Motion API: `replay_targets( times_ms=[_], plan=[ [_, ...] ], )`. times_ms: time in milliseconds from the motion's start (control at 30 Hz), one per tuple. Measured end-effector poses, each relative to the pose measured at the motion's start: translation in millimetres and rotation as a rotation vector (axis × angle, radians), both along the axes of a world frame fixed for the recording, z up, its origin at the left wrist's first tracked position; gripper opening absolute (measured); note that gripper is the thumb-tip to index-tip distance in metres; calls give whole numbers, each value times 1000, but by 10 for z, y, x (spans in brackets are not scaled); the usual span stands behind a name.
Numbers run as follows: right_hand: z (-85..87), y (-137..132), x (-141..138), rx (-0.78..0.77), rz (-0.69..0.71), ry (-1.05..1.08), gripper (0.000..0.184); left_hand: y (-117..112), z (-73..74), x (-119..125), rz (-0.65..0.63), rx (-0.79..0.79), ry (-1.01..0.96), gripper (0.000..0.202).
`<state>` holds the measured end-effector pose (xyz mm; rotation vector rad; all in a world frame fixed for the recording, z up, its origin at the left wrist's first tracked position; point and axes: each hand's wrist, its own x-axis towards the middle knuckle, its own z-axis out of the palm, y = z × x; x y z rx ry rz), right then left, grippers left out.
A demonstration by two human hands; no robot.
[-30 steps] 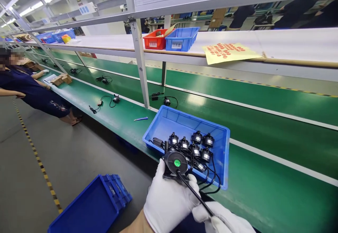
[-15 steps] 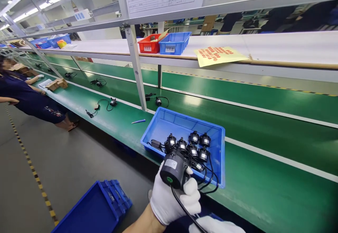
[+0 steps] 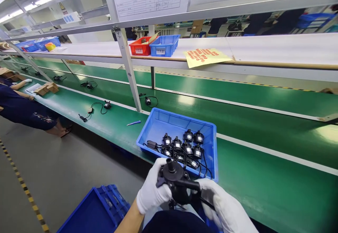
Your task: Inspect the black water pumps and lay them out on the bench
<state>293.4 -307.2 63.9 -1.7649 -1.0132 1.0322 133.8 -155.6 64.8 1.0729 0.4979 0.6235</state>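
Observation:
A black water pump (image 3: 175, 176) with a round cap and two pipe stubs is held in front of me over the table's near edge. My left hand (image 3: 154, 187), in a white glove, grips its left side, thumb in front. Gloved as well, my right hand (image 3: 221, 201) is at the pump's right, by the end of the side stub, with its fingers closed round the black cable (image 3: 207, 203). The fingertips are partly hidden. Just beyond, a blue bin (image 3: 155, 124) holds several similar black pumps (image 3: 187, 148) with tangled cables.
Left of the bin, a blue pen (image 3: 133, 123) and another pump (image 3: 107, 105) lie on the green table (image 3: 116, 127). More pumps sit along the green belt. Red (image 3: 139, 46) and blue trays (image 3: 164, 46) stand on the shelf. Blue crates (image 3: 97, 208) are on the floor. A person works at far left.
The pump has turned from showing its labelled side and base to showing its cap and stubs upward. My right hand has risen from the cable below to the pump's side. The view shifted slightly.

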Motion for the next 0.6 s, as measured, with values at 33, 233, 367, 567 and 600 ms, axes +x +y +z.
replay_targets(
  times_ms=[33,233,367,567,600],
  plan=[
    [-31,27,-5,16,-8,29,62,6,24,-42,42,163,49,66],
    [81,152,-104,90,50,100,46,9,-62,-194,182,666,217,94],
    [89,173,-108,109,31,151,55,57,-121,-183,227,945,158,99],
    [56,232,-47,132,-4,213,60,74,2,-85,258,1195,242,98],
    [82,255,-42,117,-30,196,59,62,26,-79,257,1204,265,99]
  ],
)
